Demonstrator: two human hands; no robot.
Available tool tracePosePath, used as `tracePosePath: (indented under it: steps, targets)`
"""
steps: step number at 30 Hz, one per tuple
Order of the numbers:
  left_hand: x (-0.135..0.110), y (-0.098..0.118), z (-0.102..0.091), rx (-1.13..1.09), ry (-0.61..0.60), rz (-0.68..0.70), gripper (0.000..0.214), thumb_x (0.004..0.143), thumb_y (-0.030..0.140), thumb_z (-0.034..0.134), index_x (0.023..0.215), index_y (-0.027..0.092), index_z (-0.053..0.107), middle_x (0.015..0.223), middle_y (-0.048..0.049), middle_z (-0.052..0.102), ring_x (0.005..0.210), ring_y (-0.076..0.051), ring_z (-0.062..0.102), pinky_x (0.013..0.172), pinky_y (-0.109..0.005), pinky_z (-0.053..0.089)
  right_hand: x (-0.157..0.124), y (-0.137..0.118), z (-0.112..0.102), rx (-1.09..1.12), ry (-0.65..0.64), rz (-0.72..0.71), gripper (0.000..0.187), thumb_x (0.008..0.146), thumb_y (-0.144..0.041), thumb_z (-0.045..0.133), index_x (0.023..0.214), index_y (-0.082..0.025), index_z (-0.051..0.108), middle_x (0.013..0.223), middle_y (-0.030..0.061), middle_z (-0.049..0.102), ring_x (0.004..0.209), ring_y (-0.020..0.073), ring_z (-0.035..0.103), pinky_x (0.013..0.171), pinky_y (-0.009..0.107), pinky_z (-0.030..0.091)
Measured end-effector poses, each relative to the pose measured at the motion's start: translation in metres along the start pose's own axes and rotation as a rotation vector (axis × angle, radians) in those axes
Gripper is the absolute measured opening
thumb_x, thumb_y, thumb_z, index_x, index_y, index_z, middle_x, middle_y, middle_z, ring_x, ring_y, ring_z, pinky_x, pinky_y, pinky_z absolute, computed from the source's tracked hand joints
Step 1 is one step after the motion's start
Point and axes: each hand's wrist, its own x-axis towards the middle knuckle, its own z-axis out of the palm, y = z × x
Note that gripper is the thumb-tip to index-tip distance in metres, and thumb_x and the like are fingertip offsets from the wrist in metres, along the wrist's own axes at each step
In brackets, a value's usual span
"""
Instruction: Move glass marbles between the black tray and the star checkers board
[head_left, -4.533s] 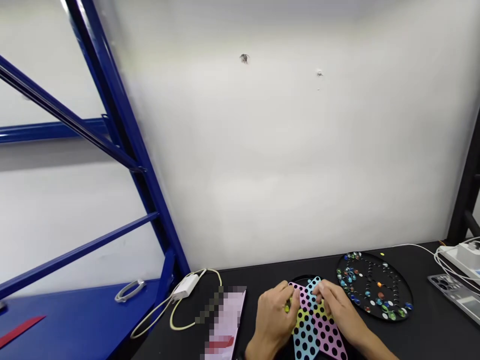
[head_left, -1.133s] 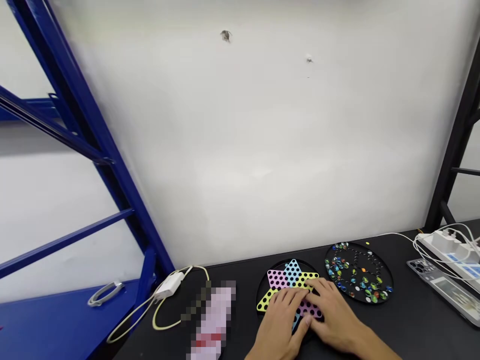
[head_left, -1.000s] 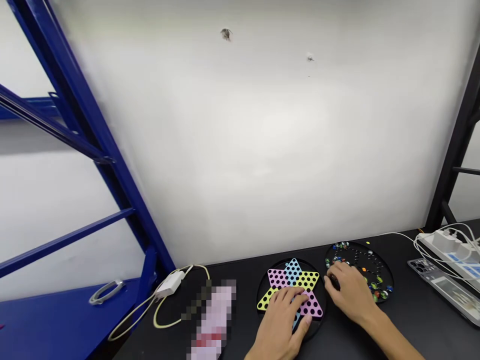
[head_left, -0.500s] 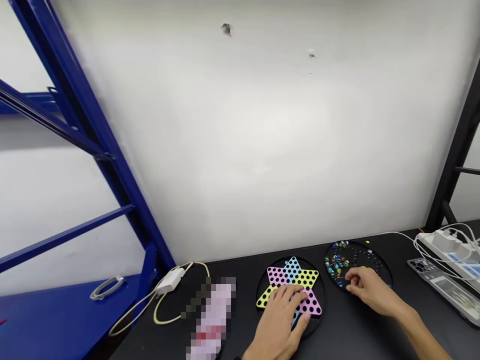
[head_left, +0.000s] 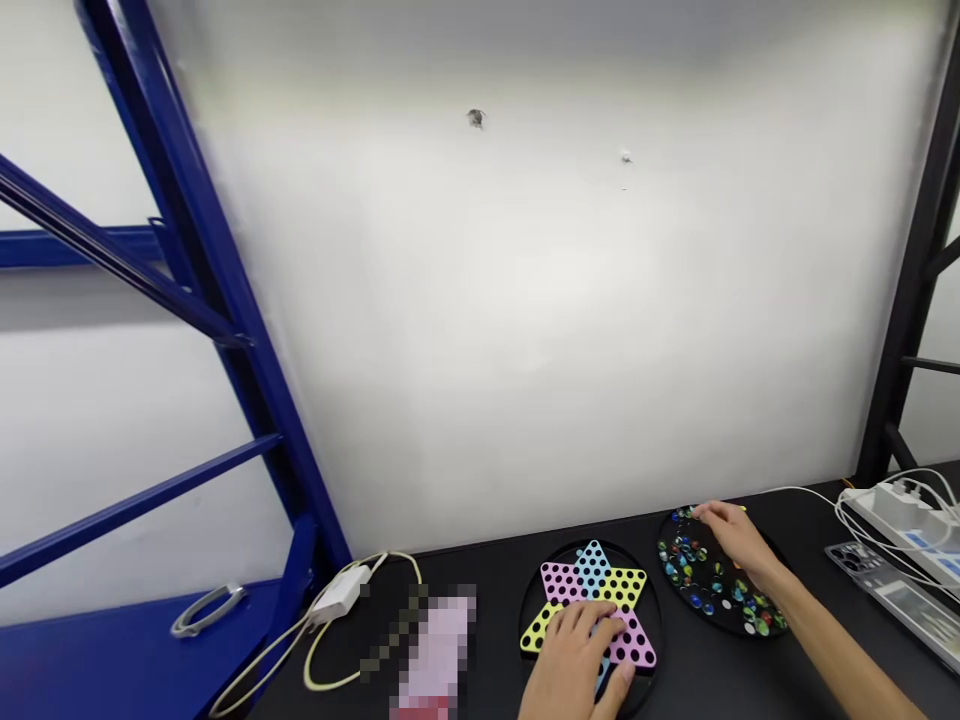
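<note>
A star-shaped board (head_left: pixel 596 585) in pink, blue and yellow with black holes lies in a round black tray (head_left: pixel 654 610) near the table's front edge. My left hand (head_left: pixel 581 660) rests flat on its near part, fingers stretched out. To the right sits a black round tray (head_left: pixel 705 600) holding several coloured marbles (head_left: pixel 686 560). My right hand (head_left: pixel 731 535) reaches over the far rim of that tray with fingers bent down onto it. I cannot make out whether those fingers hold a marble.
A white charger with a yellowish cable (head_left: pixel 337 600) lies at the left of the black table (head_left: pixel 495 560). A blurred pink packet (head_left: pixel 439 655) lies beside it. A white power strip (head_left: pixel 904 510) and a phone (head_left: pixel 896 590) sit at far right. Blue shelving (head_left: pixel 210 300) stands at left.
My right hand left the star board, crossed to the marble tray and moved to its far rim. My left hand stayed on the star board. The view tilted slightly downward.
</note>
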Motion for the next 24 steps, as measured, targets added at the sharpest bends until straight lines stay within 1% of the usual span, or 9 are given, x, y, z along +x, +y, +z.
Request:
tracePosePath:
  steps: [4, 6, 8, 10, 14, 17, 19, 21, 24]
  targets:
    - [-0.001, -0.004, 0.004, 0.003, 0.014, 0.022, 0.029, 0.100, 0.051, 0.050, 0.119, 0.032, 0.063, 0.124, -0.0012, 0.066, 0.111, -0.025, 0.061, 0.095, -0.037, 0.050, 0.008, 0.029, 0.007, -0.510, -0.038, -0.087, 0.014, 0.075, -0.035, 0.059, 0.078, -0.023, 0.064, 0.081, 0.0044, 0.067, 0.078, 0.0236, 0.063, 0.066, 0.032, 0.043]
    - [-0.002, -0.004, 0.004, 0.008, 0.023, 0.033, 0.030, 0.100, 0.051, 0.051, 0.119, 0.032, 0.062, 0.124, -0.0012, 0.066, 0.111, -0.024, 0.061, 0.095, -0.036, 0.049, 0.005, 0.040, 0.010, -0.596, -0.048, -0.114, 0.014, 0.077, -0.037, 0.058, 0.078, -0.024, 0.061, 0.086, 0.0043, 0.066, 0.080, 0.0235, 0.062, 0.066, 0.031, 0.041]
    - [-0.002, -0.002, 0.003, 0.013, 0.027, 0.032, 0.030, 0.100, 0.050, 0.051, 0.121, 0.031, 0.062, 0.125, -0.0012, 0.065, 0.112, -0.024, 0.060, 0.096, -0.037, 0.048, 0.002, 0.040, 0.012, -0.567, -0.045, -0.125, 0.016, 0.079, -0.039, 0.057, 0.074, -0.024, 0.058, 0.081, 0.0030, 0.064, 0.076, 0.0222, 0.060, 0.064, 0.031, 0.040]
    - [-0.002, 0.000, 0.001, 0.017, 0.024, 0.024, 0.030, 0.099, 0.049, 0.052, 0.122, 0.031, 0.062, 0.126, -0.0015, 0.065, 0.113, -0.024, 0.059, 0.097, -0.038, 0.048, 0.000, 0.031, 0.012, -0.367, -0.039, -0.092, 0.020, 0.079, -0.041, 0.056, 0.070, -0.024, 0.055, 0.072, 0.0012, 0.059, 0.068, 0.0195, 0.056, 0.060, 0.030, 0.039]
    - [-0.001, 0.000, 0.000, 0.003, -0.011, 0.023, 0.031, 0.098, 0.047, 0.054, 0.123, 0.030, 0.061, 0.128, -0.0025, 0.064, 0.114, -0.026, 0.058, 0.098, -0.040, 0.048, 0.000, 0.009, 0.001, 0.379, -0.039, 0.128, 0.025, 0.078, -0.049, 0.053, 0.075, -0.024, 0.056, 0.067, 0.0003, 0.056, 0.053, 0.0146, 0.046, 0.045, 0.026, 0.034]
    - [-0.001, 0.000, 0.000, -0.002, -0.022, 0.024, 0.032, 0.098, 0.046, 0.054, 0.124, 0.029, 0.061, 0.130, -0.0034, 0.063, 0.115, -0.027, 0.058, 0.100, -0.042, 0.047, 0.001, 0.010, -0.010, 0.612, -0.025, 0.181, 0.029, 0.076, -0.050, 0.051, 0.082, -0.023, 0.057, 0.071, 0.0014, 0.057, 0.051, 0.0135, 0.045, 0.042, 0.024, 0.033]
    - [-0.001, -0.001, -0.001, 0.002, -0.006, 0.023, 0.031, 0.098, 0.045, 0.054, 0.123, 0.029, 0.062, 0.129, -0.0033, 0.063, 0.115, -0.026, 0.058, 0.100, -0.041, 0.048, 0.003, 0.019, -0.014, 0.484, 0.008, 0.179, 0.029, 0.078, -0.051, 0.048, 0.081, -0.023, 0.056, 0.066, -0.0008, 0.052, 0.048, 0.0128, 0.042, 0.040, 0.024, 0.030]
    - [-0.001, 0.000, -0.002, 0.008, 0.014, 0.029, 0.030, 0.098, 0.046, 0.054, 0.121, 0.030, 0.063, 0.127, -0.0026, 0.065, 0.113, -0.026, 0.059, 0.098, -0.040, 0.049, 0.007, 0.030, -0.014, 0.229, 0.049, 0.161, 0.030, 0.080, -0.052, 0.045, 0.079, -0.024, 0.056, 0.059, -0.0028, 0.047, 0.045, 0.0136, 0.040, 0.040, 0.025, 0.029]
    - [-0.002, -0.001, 0.001, 0.036, 0.050, 0.048, 0.030, 0.098, 0.050, 0.053, 0.119, 0.030, 0.063, 0.123, -0.0013, 0.066, 0.109, -0.024, 0.061, 0.093, -0.036, 0.050, 0.017, 0.040, -0.008, -0.014, 0.074, 0.125, 0.025, 0.078, -0.047, 0.055, 0.075, -0.023, 0.059, 0.055, -0.0015, 0.049, 0.053, 0.0194, 0.051, 0.049, 0.030, 0.038]
